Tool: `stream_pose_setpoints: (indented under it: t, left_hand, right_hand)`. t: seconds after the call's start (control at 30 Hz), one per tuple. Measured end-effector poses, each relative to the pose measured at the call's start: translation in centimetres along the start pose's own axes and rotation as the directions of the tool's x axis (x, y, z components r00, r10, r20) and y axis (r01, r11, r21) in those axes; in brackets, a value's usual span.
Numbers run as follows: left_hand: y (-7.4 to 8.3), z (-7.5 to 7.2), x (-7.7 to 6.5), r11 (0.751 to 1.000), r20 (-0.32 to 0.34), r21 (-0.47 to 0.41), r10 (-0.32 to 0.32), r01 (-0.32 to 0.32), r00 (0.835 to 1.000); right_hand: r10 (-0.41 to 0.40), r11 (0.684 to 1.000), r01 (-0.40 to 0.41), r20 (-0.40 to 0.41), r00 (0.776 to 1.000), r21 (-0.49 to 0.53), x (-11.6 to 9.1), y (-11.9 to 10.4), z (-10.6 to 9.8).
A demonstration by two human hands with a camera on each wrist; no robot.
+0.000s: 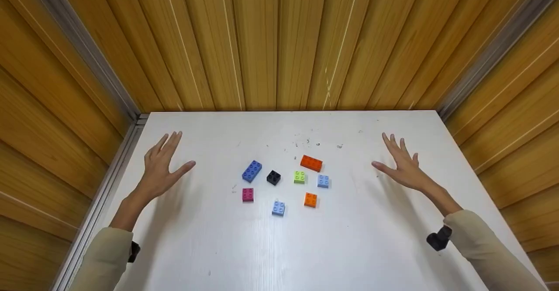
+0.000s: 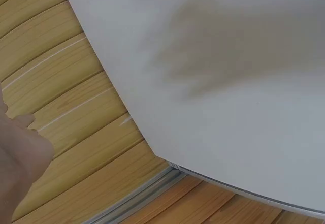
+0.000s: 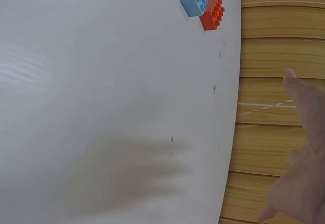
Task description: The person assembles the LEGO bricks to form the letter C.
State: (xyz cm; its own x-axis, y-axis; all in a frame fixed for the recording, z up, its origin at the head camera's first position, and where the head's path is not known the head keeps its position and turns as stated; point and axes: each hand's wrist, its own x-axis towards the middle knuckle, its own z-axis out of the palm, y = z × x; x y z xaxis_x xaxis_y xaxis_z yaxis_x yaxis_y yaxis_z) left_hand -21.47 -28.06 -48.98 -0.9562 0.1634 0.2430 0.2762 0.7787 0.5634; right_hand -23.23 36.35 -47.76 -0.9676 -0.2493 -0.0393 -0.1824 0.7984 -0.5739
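Note:
My left hand (image 1: 159, 171) hovers above the table's left side, fingers straight and thumb spread, holding nothing. On the right, my right hand (image 1: 404, 168) is likewise spread in the air and holds nothing. Between them lie toy building bricks: a long blue brick (image 1: 252, 171), a black brick (image 1: 273, 177), a magenta brick (image 1: 248, 195), a light blue brick (image 1: 278, 208), an orange brick (image 1: 310, 200), a lime green brick (image 1: 299, 177), a second light blue brick (image 1: 323, 181) and a long red-orange brick (image 1: 311, 163). Neither hand touches a brick.
The white table (image 1: 218, 247) meets a wood-patterned wall (image 1: 257, 42) at its far edge, with similar panels on both sides. Dark specks (image 1: 307, 141) mark the surface behind the bricks. A metal rail (image 1: 98, 208) runs along the left edge.

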Motion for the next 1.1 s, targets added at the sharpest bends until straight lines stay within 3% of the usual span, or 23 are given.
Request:
stream_pose_setpoints:
  t: [0.17, 0.27, 0.47, 0.67, 0.93, 1.1]
  left_hand:
    - [1.0, 0.4, -0.2, 0.982, 0.062, -0.169, -0.081, 0.09, 0.995]
    - [1.5, 0.9, -0.3, 0.966, 0.092, -0.235, -0.089, 0.109, 0.992]
    - [2.1, 2.6, 0.0, 0.966, 0.109, -0.243, -0.059, 0.084, 0.992]
    - [2.4, 4.1, 0.1, 0.974, 0.135, -0.203, -0.074, 0.101, 0.988]
    - [2.4, 6.5, -0.1, 0.953, 0.167, -0.298, -0.01, 0.06, 0.986]
    - [2.7, 8.4, -0.1, 0.945, 0.18, -0.32, -0.009, 0.067, 0.984]
  right_hand:
    - [-0.022, 0.995, 0.017, 0.049, 0.999, 0.103, 0.7, -0.3, 0.9]
    - [-0.03, 0.992, 0.022, 0.067, 0.997, 0.121, 1.2, -0.8, 1.5]
    - [-0.102, 0.986, 0.096, 0.037, 0.994, 0.133, 2.5, -2.2, 3.2]
    - [-0.195, 0.962, 0.191, 0.002, 0.981, 0.197, 3.9, -4.7, 5.4]
    - [-0.26, 0.932, 0.237, 0.05, 0.964, 0.275, 6.2, -8.1, 9.0]
    - [-0.333, 0.899, 0.291, 0.082, 0.939, 0.327, 7.6, -10.5, 12.0]
